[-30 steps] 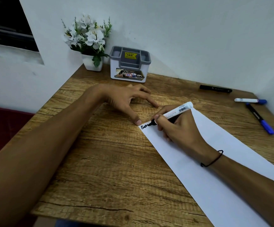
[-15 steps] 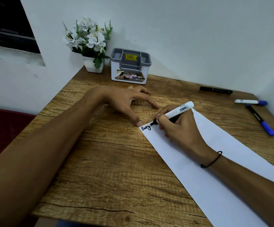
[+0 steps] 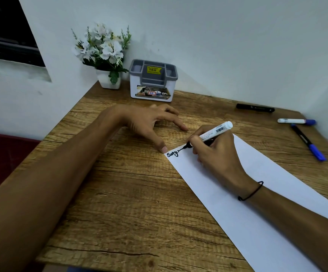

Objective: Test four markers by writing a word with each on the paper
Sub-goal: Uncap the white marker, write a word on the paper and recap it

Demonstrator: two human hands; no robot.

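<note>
Writing on the paper (image 3: 237, 203) with a white marker (image 3: 214, 133)

The right hand (image 3: 216, 154) pinches it closed, tip on the sheet's far corner beside black script; the left hand (image 3: 149, 122) is spread open, thumb at that corner; three markers (image 3: 255, 107) lie well apart on the table (image 3: 129, 203).

The right hand (image 3: 216, 154) grips a white marker (image 3: 211, 135), its black tip touching the paper (image 3: 257, 213) at the end of a black handwritten word (image 3: 175, 152) near the sheet's far corner. The left hand (image 3: 149, 122) rests spread on the wooden table (image 3: 129, 203), thumb tip pressed at that corner. A black band (image 3: 251, 193) circles the right wrist. At the far right lie a black marker (image 3: 255, 108), a white marker with a blue cap (image 3: 296, 121) and a black-and-blue marker (image 3: 308, 142). A flower pot (image 3: 108, 79) and a grey-and-white organizer (image 3: 153, 83) stand by the wall.
</note>
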